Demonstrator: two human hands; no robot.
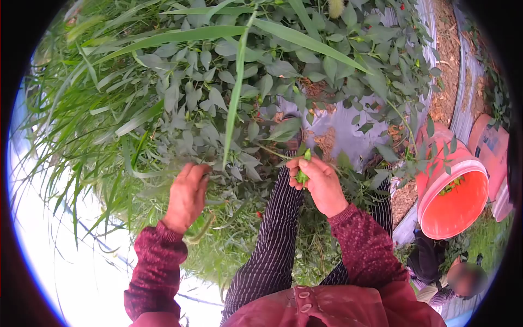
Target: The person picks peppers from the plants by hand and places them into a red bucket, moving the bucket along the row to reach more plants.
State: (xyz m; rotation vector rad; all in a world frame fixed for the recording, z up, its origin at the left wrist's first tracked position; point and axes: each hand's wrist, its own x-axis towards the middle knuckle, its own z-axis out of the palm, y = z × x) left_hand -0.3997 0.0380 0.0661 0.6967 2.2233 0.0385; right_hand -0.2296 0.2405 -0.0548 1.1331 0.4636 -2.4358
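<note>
Green peppers (302, 175) are held in my right hand (317, 182), its thumb and fingers closed round them, in front of the leafy plants. A thin stem reaches that hand from the left. To the left, my left hand (189, 193) is beside the foliage (212, 136) with its fingers curled together; whether anything is between them cannot be made out.
A red bucket (455, 201) with some green peppers in it lies tilted at the right, a second bucket (490, 152) behind it. Another person (430, 261) is at the lower right. Long grass blades (242, 82) hang over the plants. Plastic sheeting (348, 131) covers some ground.
</note>
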